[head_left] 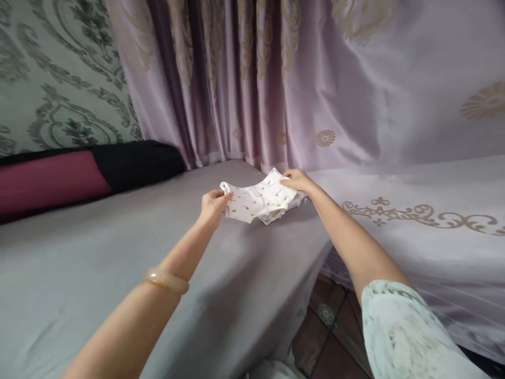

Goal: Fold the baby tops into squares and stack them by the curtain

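A small white cloth garment (246, 202) with a scattered coloured print is stretched between my hands over the grey bed sheet. Its exact kind is hard to make out. My left hand (213, 204) pinches the rolled edge at its left end. At the right end, my right hand (296, 180) grips the cloth near the top, fingers partly hidden. Under the garment's right half, more folded white printed cloth (272, 217) shows its edges. A pale bangle (168, 281) circles my left wrist.
A grey sheet (118, 252) covers the bed. A black and maroon bolster (134, 166) lies along the patterned wall at left. Purple curtains (221, 89) hang behind. To the right is a surface with pale embroidered cloth (434, 195); dark floor tiles (331, 326) show below.
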Motion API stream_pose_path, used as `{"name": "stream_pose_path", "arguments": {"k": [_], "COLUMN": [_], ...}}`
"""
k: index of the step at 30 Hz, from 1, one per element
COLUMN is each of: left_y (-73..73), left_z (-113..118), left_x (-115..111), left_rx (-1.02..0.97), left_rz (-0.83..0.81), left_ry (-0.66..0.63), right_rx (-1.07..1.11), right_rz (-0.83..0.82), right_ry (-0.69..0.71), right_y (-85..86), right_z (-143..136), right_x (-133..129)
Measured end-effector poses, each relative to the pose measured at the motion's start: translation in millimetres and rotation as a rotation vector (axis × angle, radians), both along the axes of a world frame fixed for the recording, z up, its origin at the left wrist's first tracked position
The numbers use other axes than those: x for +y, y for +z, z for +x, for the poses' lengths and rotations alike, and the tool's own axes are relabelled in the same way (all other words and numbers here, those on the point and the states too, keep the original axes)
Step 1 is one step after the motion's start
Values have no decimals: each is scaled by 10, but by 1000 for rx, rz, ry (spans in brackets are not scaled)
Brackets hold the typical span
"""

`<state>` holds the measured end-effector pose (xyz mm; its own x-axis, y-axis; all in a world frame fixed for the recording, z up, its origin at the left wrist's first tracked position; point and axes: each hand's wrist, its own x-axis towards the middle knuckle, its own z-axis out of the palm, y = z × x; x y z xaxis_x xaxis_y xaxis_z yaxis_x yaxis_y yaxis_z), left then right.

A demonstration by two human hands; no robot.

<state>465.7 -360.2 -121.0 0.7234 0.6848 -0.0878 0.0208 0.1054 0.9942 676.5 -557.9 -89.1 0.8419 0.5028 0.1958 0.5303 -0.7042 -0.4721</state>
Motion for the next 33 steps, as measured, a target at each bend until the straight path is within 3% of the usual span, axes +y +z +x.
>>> {"name": "stream_pose_path", "arguments": {"k": [6, 12, 22, 28, 33], "left_y": [-152, -306, -601, -758, -869], "left_z": [463, 798, 964, 894, 777], "left_x": [-335, -566, -708, -680, -631], "left_rx": [-38, -40, 40, 99, 85], "left_rz": [-119, -262, -387, -298, 69], "left_ry": [-42, -24, 27, 12, -84], "right_rx": [-45, -91, -142, -293, -428], "right_rz": [-110, -248, -432, -530, -562], "right_ry": [-73, -136, -149, -157, -183], "right_y": [79, 63, -97, -366, -591], "right_z": [354, 578, 768, 717, 629], "right_x": [-257, -336, -227, -179, -164]}}
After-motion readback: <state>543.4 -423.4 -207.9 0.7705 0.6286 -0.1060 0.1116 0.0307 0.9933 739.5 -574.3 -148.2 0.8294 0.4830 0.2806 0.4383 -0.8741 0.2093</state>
